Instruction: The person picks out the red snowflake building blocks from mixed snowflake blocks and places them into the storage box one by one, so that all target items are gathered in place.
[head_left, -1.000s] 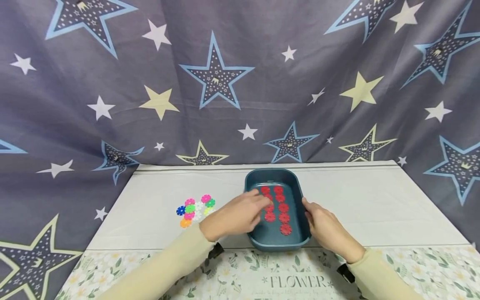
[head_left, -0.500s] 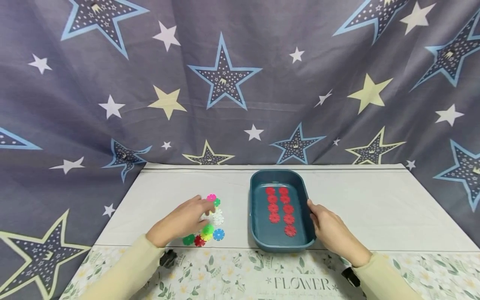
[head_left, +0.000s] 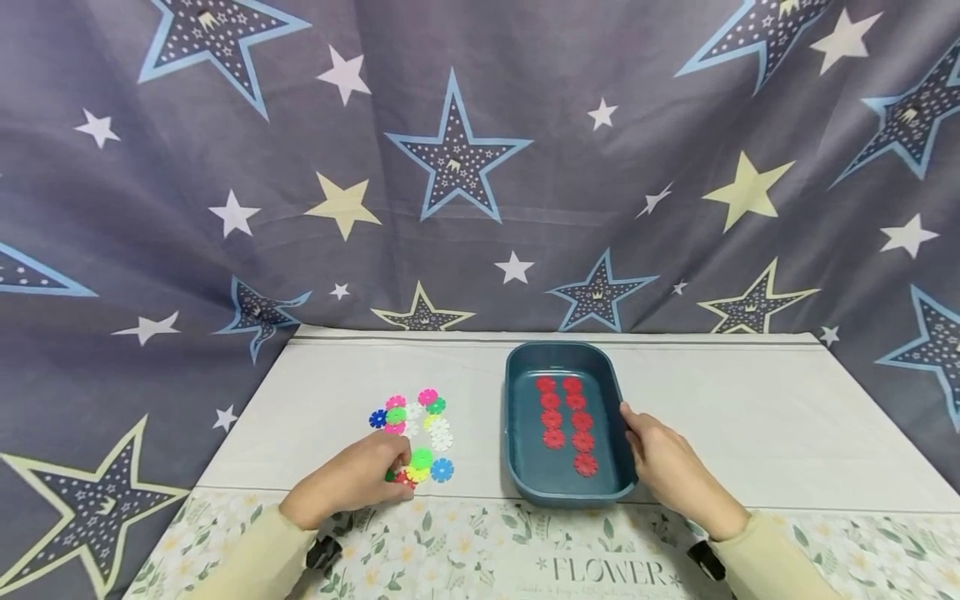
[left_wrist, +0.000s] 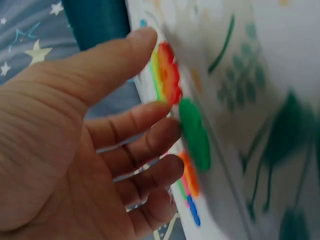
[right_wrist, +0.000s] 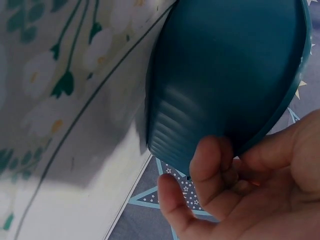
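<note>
My left hand (head_left: 351, 473) is at the near edge of a loose group of colourful notched plastic discs. In the left wrist view its thumb and index finger stand apart on either side of a red disc (left_wrist: 170, 75), with a green disc (left_wrist: 195, 134) beside its fingertips. My right hand (head_left: 667, 454) grips the right rim of a deep teal tray (head_left: 572, 498); the right wrist view shows the thumb and curled fingers at the tray's edge (right_wrist: 240, 100). Inside the tray, several red discs (head_left: 551, 418) lie in two columns.
More discs lie left of the tray, including a blue disc (head_left: 442, 470), white discs (head_left: 442, 435), a dark blue disc (head_left: 378, 418) and a pink disc (head_left: 427, 397). A white cloth with a floral front band (head_left: 480, 550) covers the table. A starry curtain (head_left: 480, 233) hangs behind.
My left hand has left the tray, passed over the loose discs and come down to their near side. The right hand has kept its grip on the tray. The head view has shifted slightly.
</note>
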